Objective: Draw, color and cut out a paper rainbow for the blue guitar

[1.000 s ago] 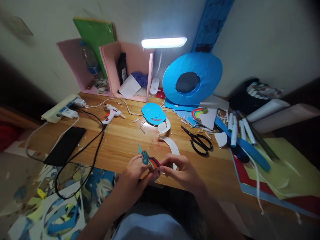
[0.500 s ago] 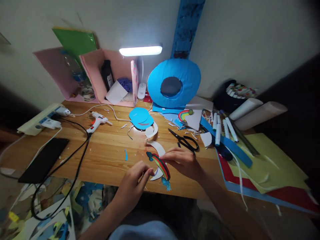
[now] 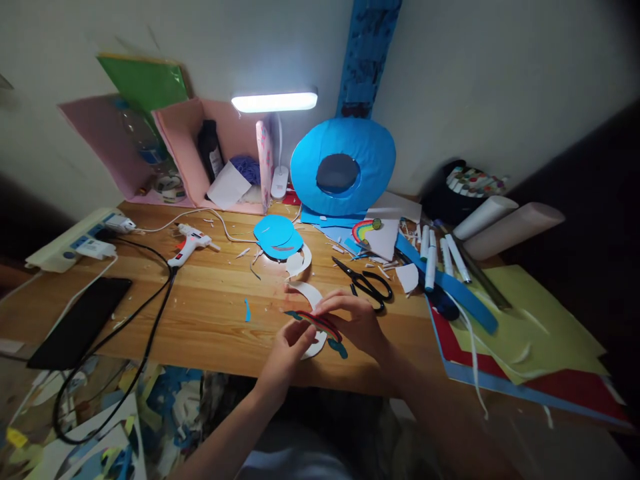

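A paper rainbow cutout [image 3: 325, 325] with red, yellow and dark bands and a teal cloud at each end is held just above the desk's front edge. My left hand [image 3: 286, 353] pinches its left part between thumb and finger. My right hand [image 3: 355, 321] grips its upper edge from the right, fingers curled over it. Under the cutout lies a curling white paper strip [image 3: 307, 293], partly hidden by my hands. Black-handled scissors [image 3: 367, 283] rest just beyond my right hand. Farther back sit blue paper discs [image 3: 279, 237].
A hot glue gun [image 3: 191, 245] and a black phone [image 3: 80, 323] lie left, with a power strip [image 3: 65, 240] behind. A blue ring [image 3: 375, 150] leans on the wall beside a lit lamp [image 3: 274, 101]. Another rainbow [image 3: 364, 230], markers [image 3: 431, 257] and coloured sheets [image 3: 540, 327] are right.
My left hand has moved up and right and now grips the rainbow too. The rainbow has tilted flatter between my hands. The whole view has shifted slightly.
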Motion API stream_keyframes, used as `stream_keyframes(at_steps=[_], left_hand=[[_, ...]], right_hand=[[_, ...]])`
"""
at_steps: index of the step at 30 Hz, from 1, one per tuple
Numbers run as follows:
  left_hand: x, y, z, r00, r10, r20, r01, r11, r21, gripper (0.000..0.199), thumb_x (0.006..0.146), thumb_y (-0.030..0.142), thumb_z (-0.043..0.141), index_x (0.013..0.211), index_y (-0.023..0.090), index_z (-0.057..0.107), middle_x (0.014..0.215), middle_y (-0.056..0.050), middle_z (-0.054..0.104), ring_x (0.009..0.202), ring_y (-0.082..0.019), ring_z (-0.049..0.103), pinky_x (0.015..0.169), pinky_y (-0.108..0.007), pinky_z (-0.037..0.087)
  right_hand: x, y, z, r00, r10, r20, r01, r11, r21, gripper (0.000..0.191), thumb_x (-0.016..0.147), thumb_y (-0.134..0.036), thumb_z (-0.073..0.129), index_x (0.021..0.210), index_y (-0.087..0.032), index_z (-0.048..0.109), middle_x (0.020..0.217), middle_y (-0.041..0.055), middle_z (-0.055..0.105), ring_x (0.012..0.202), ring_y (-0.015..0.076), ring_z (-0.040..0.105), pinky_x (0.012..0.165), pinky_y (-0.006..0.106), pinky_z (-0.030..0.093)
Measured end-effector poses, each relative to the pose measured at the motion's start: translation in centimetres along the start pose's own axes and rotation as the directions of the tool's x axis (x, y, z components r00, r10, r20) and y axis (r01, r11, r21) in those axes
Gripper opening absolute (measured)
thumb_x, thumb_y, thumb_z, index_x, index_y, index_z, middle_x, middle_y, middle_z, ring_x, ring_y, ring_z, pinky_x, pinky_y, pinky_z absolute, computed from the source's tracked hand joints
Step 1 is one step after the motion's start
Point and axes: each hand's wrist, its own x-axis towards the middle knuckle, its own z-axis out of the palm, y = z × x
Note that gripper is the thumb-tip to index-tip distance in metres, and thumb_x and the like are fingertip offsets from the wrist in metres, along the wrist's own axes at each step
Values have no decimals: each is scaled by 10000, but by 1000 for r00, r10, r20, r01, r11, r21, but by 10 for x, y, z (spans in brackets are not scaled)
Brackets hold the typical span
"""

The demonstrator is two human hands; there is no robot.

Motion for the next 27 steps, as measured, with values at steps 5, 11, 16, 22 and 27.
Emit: stream_keyframes(at_steps=[5, 11, 16, 22, 27], left_hand=[[5, -1, 8, 997, 53, -64, -55, 998, -38, 286, 823, 405, 650, 890, 128, 627, 821, -18, 665, 745, -152, 637, 727, -337, 514], [1, -3, 4, 990, 78, -114, -79, 997, -1, 248, 861, 291, 625, 685, 134, 544, 584, 71, 502, 499, -71, 498, 513, -217, 442], [-2, -3, 2, 982, 117, -150, -117, 993, 11, 272, 872, 309, 606, 677, 137, 525, 597, 65, 505, 505, -71, 497, 501, -211, 436], [4, -5, -6, 966, 168, -197, -158, 985, 64, 293, 883, 318, 589, 664, 143, 506, 572, 78, 443, 477, -62, 445, 470, -198, 396], [4, -7, -13, 966, 173, -193, -150, 980, 128, 315, 874, 329, 600, 639, 144, 502, 564, 78, 445, 484, -67, 451, 494, -211, 408]], right_hand=[[2, -3, -1, 998, -60, 25, 60, 998, -34, 71, 806, -189, 686, 842, -233, 729, 802, 39, 709, 788, 169, 662, 722, 290, 555], [13, -8, -13, 965, -237, 108, 257, 936, -240, 140, 828, -131, 653, 915, -227, 707, 801, 37, 734, 797, 175, 640, 728, 310, 543], [27, -7, -19, 960, -195, 201, 258, 895, -364, 94, 857, -183, 623, 893, -222, 701, 829, 49, 714, 847, 193, 629, 765, 339, 528], [34, -8, -14, 947, 205, 248, -181, 977, -117, 98, 844, -271, 638, 885, -203, 694, 861, 42, 633, 781, 149, 616, 714, 282, 523], [37, 12, -16, 864, 385, 324, -434, 896, 94, 287, 663, -374, 788, 831, -166, 682, 806, 25, 652, 741, 140, 636, 681, 269, 540]])
